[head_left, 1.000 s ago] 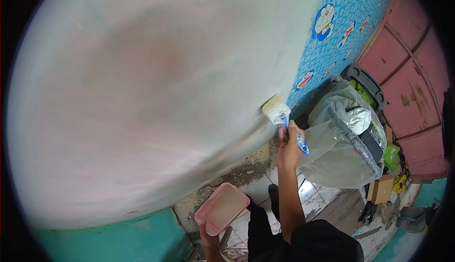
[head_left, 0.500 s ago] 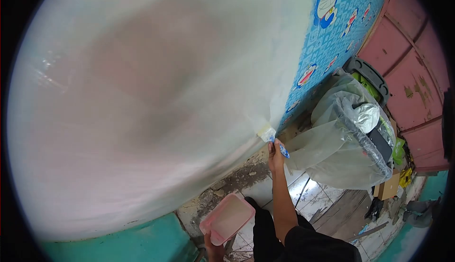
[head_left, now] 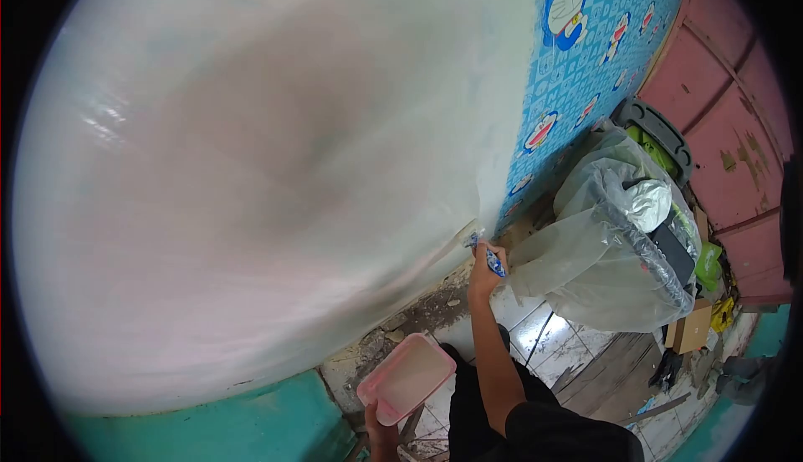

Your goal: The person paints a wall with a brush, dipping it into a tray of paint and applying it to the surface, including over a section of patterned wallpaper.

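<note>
My right hand (head_left: 487, 267) is closed around the blue patterned handle of a paintbrush (head_left: 495, 262). The bristles touch the lower edge of a pale, whitish wall (head_left: 376, 178), close to where blue cartoon wallpaper (head_left: 577, 77) begins. Low in the view, my left hand (head_left: 381, 430) grips the near edge of a pink rectangular tub (head_left: 386, 412), its thumb over the rim. Pale liquid covers the bottom of the tub.
A large bin lined with clear plastic (head_left: 577, 245) stands right of my right arm, holding bags and a dark object. Beyond it are a cardboard box (head_left: 691, 328) and a pink panelled door (head_left: 736, 144). Wooden boards (head_left: 615, 374) lie on the tiled floor.
The brush bristles have moved slightly downward along the wall edge, and my right hand has turned with the handle. The tub has shifted slightly right and up. The view has moved a little.
</note>
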Motion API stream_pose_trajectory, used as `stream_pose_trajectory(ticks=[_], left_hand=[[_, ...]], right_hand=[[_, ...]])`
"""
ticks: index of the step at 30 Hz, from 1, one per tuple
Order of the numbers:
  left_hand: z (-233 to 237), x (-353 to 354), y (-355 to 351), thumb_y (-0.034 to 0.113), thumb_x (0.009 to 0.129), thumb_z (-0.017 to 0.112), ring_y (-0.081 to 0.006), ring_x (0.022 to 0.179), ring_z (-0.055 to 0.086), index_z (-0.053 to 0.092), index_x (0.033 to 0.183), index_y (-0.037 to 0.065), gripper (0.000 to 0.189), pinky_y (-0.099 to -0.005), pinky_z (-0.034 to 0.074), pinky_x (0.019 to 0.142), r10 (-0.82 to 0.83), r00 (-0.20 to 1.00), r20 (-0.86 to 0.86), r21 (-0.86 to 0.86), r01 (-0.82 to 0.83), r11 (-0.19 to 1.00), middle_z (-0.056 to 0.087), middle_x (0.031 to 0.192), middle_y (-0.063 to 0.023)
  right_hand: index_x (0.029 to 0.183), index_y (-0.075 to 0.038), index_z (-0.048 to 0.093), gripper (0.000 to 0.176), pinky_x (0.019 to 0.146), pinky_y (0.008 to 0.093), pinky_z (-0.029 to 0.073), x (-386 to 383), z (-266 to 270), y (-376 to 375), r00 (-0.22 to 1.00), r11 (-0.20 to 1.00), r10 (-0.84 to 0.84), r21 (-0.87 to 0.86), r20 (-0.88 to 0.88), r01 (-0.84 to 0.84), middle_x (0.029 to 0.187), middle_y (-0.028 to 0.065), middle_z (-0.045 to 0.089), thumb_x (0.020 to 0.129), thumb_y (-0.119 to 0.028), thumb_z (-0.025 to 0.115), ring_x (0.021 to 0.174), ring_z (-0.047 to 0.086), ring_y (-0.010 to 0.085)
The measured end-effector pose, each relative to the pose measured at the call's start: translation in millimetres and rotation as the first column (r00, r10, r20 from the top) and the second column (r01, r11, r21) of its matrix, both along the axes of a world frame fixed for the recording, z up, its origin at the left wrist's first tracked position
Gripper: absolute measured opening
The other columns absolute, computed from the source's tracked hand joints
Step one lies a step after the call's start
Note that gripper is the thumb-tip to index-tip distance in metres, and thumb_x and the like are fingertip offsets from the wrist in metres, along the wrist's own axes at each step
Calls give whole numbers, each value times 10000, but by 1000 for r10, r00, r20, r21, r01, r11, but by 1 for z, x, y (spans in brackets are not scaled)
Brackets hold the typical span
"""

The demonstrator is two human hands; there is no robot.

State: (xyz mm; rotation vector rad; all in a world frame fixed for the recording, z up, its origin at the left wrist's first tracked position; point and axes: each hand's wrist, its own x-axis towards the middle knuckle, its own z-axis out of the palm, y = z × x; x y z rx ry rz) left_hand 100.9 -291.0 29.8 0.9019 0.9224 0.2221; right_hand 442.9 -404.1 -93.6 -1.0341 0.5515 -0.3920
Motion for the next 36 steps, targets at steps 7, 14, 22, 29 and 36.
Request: stream_pose_trajectory(ticks=[7, 14, 22, 29, 36], left_hand=[[42, 11, 1, 424, 895, 456, -309, 1133, 573, 403, 1391, 24, 639, -466, 540, 790, -11, 998, 65, 67, 6, 998, 528, 1312, -140], [38, 0, 8, 424, 897, 454, -309, 1109, 584, 427, 1366, 6, 629, -464, 523, 828, -16, 998, 64, 87, 11, 996, 548, 1274, -149], [25, -11, 8, 404, 901, 469, -323, 1095, 587, 436, 1337, -15, 605, -474, 529, 829, 23, 999, 38, 69, -25, 997, 552, 1253, -162], [26, -17, 11, 404, 900, 486, -305, 1094, 590, 450, 1328, -14, 600, -461, 529, 825, 32, 999, 42, 86, -35, 996, 556, 1247, -153], [28, -18, 13, 411, 916, 427, -294, 1096, 595, 436, 1369, 18, 600, -446, 549, 768, -26, 997, 68, 129, 17, 992, 555, 1278, -140]], right_hand=[[838, -10, 542, 146, 761, 294, 571, -14, 221, -14, 977, 997, 72, -9, 202, -72, 882, 70, 582, 922, -76, 641, 798, 606, 128], [938, -61, 511, 83, 862, 328, 542, 8, 263, -20, 869, 985, 71, 105, 490, -139, 981, 49, 549, 956, -78, 590, 930, 590, 133], [985, -25, 516, 139, 852, 367, 569, -1, 66, -14, 969, 917, 130, 345, 210, -198, 1034, 109, 570, 945, -115, 613, 921, 629, 190], [924, -37, 510, 156, 694, 311, 593, -21, -32, -17, 984, 963, 155, 237, -93, -129, 908, 102, 624, 931, -132, 633, 789, 663, 179], [842, 19, 513, 172, 673, 310, 601, -5, 123, -10, 959, 922, 227, -354, 167, -157, 825, 89, 592, 926, -86, 621, 738, 641, 146]])
